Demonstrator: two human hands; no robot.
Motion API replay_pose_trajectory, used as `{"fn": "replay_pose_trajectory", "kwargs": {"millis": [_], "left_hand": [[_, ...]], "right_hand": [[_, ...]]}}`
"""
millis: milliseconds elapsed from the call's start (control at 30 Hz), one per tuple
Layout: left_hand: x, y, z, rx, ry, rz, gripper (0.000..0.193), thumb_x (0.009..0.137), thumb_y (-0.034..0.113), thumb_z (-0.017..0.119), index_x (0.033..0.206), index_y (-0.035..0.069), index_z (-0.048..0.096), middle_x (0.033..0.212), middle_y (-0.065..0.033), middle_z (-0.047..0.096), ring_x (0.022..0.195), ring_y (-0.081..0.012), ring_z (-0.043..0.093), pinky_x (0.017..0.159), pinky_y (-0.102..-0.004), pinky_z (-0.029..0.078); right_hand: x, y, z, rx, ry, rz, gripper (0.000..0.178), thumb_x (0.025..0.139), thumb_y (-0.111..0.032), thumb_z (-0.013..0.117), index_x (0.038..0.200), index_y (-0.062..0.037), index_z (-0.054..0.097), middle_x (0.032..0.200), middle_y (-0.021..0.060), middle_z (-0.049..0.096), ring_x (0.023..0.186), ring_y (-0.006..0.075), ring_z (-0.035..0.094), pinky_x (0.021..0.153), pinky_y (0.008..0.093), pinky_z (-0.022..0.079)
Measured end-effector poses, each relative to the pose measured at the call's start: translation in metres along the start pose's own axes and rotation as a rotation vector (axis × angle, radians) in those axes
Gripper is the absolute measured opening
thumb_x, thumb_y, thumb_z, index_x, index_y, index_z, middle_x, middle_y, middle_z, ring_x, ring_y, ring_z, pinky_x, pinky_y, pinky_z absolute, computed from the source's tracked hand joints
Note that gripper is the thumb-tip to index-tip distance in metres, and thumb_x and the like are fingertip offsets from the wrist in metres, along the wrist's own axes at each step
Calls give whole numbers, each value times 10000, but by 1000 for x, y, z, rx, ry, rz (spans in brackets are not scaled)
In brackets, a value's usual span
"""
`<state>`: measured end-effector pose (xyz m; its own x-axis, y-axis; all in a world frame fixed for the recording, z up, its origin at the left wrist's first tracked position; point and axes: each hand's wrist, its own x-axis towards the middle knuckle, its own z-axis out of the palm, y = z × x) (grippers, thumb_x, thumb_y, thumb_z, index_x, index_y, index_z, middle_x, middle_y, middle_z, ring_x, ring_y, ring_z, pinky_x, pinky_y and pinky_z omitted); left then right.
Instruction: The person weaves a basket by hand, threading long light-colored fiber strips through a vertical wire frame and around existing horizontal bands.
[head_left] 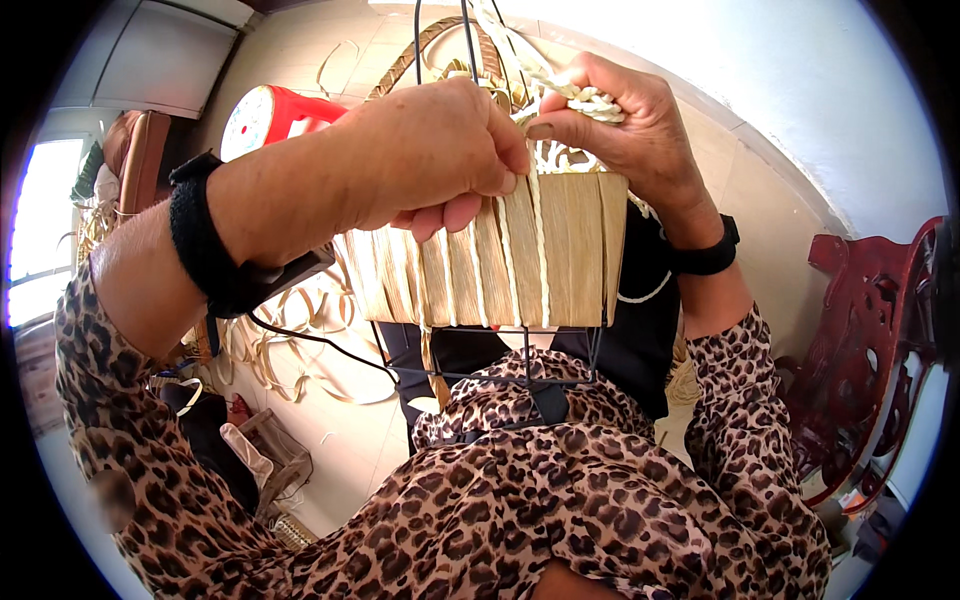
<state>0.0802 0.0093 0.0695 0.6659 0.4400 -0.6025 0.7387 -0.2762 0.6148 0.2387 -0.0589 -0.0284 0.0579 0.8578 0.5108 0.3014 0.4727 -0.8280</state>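
Observation:
A basket with a black wire frame (528,378) rests at my lap, its near side wrapped in wide tan straw strips (585,255). Thin cream twisted cords (541,270) run upright across those strips. At the upper edge my left hand (445,150) is closed, thumb and forefinger pinching a cream cord beside the wrapped side. Just to the right, my right hand (635,120) is closed on a gathered bundle of cream cord (597,103), its thumb pointing toward my left fingertips. The basket's inside is mostly hidden behind my hands.
A red container with a round pale lid (250,120) stands on the tiled floor to the left. Loose straw strips (285,345) lie scattered below it. At right is a dark red carved wooden chair (865,330). A black cable (325,345) trails from my left wristband.

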Motion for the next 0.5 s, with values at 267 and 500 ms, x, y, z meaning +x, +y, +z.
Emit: {"fn": "replay_pose_trajectory", "kwargs": {"millis": [267,500], "left_hand": [[6,-5,3,-69,2,-24,143,789,65,524,830,-44,605,430,-52,491,294,-92,436,279,-197,331],[7,-17,15,-159,54,69,162,801,58,512,844,-77,590,457,-58,514,310,-90,449,281,-197,339]], "right_hand": [[12,8,-10,-156,-102,-165,251,744,-244,694,828,-24,606,736,51,591,655,106,555,580,222,448],[10,2,-10,-208,-74,-242,212,730,-219,694,757,-38,587,701,12,558,646,81,541,577,213,463]]}}
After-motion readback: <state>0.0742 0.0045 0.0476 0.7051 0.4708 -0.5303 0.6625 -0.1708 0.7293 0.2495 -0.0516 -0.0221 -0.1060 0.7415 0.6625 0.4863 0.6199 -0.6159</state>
